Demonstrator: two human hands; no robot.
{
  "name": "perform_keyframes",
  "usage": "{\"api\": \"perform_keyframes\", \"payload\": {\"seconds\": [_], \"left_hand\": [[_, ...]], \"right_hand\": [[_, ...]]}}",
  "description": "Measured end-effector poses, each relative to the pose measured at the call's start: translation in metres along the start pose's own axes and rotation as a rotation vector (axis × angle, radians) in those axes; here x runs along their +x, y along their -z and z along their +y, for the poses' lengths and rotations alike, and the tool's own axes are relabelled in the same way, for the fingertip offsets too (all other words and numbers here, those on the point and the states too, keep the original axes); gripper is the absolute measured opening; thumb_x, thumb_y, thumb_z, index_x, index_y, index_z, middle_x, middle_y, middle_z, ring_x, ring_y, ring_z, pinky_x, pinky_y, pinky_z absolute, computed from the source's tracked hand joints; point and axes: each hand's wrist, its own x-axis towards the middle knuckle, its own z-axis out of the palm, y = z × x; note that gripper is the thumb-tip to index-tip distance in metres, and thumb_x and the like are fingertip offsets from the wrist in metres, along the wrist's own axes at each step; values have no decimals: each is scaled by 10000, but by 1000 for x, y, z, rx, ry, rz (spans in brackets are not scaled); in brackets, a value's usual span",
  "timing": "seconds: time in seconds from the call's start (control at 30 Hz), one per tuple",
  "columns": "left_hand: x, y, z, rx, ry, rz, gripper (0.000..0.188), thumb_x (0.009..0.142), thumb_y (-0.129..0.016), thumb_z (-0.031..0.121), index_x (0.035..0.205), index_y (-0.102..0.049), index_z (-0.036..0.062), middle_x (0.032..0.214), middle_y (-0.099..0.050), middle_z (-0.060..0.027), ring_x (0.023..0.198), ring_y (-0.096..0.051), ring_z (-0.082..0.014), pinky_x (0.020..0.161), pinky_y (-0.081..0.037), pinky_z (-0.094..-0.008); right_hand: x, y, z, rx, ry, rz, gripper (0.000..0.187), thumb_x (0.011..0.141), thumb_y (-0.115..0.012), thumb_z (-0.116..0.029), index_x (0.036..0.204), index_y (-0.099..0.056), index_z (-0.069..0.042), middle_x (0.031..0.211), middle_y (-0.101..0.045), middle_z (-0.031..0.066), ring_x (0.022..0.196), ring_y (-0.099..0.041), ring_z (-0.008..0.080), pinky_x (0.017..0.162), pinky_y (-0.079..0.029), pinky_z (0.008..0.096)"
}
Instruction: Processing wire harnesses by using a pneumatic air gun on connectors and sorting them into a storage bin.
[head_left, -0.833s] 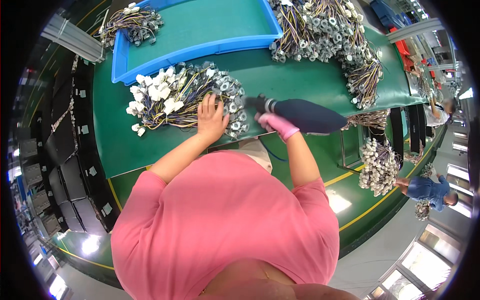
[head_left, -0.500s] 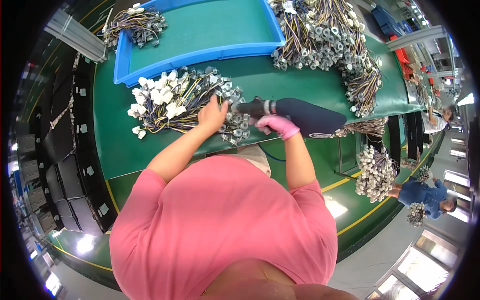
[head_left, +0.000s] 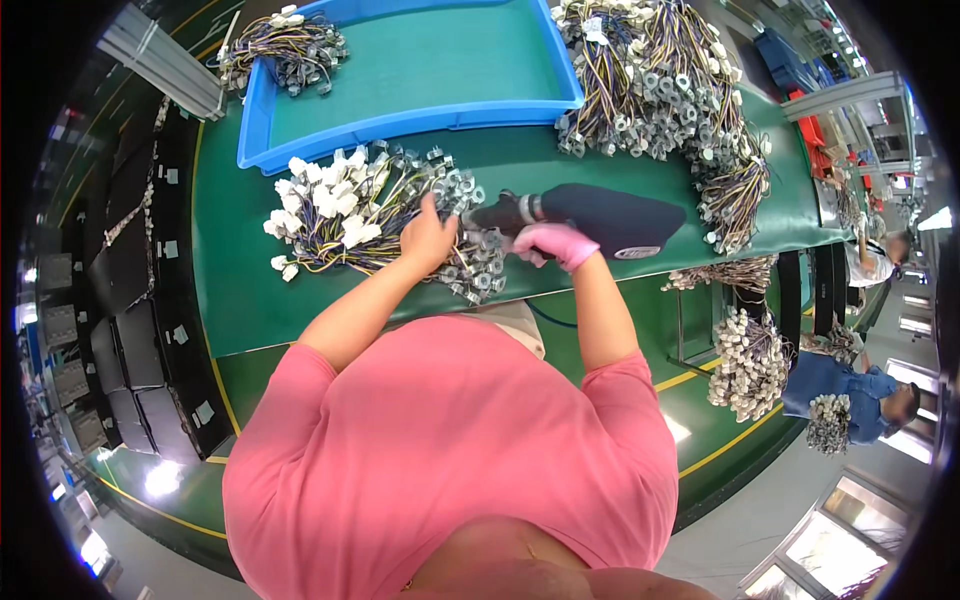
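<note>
My left hand [head_left: 428,240], bare, rests on a pile of wire harnesses [head_left: 345,215], finger and thumb apart among the wires near their grey clear connectors [head_left: 482,265]. The pile's white connectors lie toward the left. My right hand [head_left: 555,243], in a pink glove, is closed round a dark handheld tool [head_left: 505,212] whose black nozzle points left at the grey connectors, just beside my left hand. A navy bag-like body [head_left: 615,220] with a pale label trails from the tool to the right. Glove and tool hide the grip.
A blue tray [head_left: 410,120] sits on the green tabletop [head_left: 260,310] beyond the pile. One harness bundle [head_left: 285,50] overlaps its left corner. Large harness heaps [head_left: 640,90] lie at the far right, and more bundles [head_left: 750,365] hang past the table edge. A co-worker [head_left: 850,400] is at right.
The view has shifted slightly, so the table sits a little lower. The tool's nozzle and navy body have tilted a little; both hands stay at the pile. The co-worker has moved.
</note>
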Motion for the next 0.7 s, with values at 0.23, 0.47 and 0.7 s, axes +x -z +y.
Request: {"api": "perform_keyframes", "payload": {"seconds": [0.23,0.47,0.7], "left_hand": [[-14,24,20,272,-414,147,454,775,-602,231,1158,-480,18,1132,-470,-212,1081,-434,-353,848,-407,-427],[16,21,-16,66,-248,191,472,776,-615,263,1142,-454,12,1139,-440,-220,1047,-435,-361,875,-384,-422],[50,11,-26,142,-49,300,522,792,-584,384,1097,-487,-28,1007,-501,-232,992,-469,-384,848,-392,-434]], "right_hand": [[30,-3,-3,-38,11,-25,98,677,-600,-162,661,-588,-66,540,-504,9,442,-436,105,408,-341,254],[46,8,-16,-34,119,-79,125,676,-561,-178,605,-571,-75,531,-511,11,417,-442,103,392,-318,246],[61,2,-30,-117,137,39,119,664,-562,-167,614,-567,-58,496,-464,11,400,-414,102,381,-312,250]]}}
